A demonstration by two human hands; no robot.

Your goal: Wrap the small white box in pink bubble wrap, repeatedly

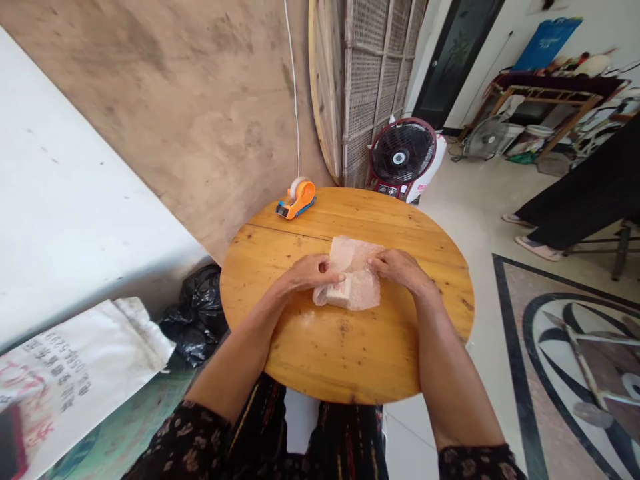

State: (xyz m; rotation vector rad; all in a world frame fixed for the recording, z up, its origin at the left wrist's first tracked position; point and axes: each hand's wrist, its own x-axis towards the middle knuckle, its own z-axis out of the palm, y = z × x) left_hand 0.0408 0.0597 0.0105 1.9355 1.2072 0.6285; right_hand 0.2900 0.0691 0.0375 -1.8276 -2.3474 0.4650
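A small pale box half wrapped in a sheet of bubble wrap (356, 275) lies near the middle of a round wooden table (345, 347). My left hand (311, 273) pinches the wrap's left edge with its fingers closed on it. My right hand (400, 268) grips the wrap's right side, fingers curled over it. The box's end shows at the lower left of the wrap, between both hands.
An orange tape dispenser (298, 197) sits at the table's far edge by the wall. A red fan (403, 156) stands on the floor behind. A black bag (198, 313) and a white sack (75, 373) lie at left. Another person's legs (575, 200) are at right.
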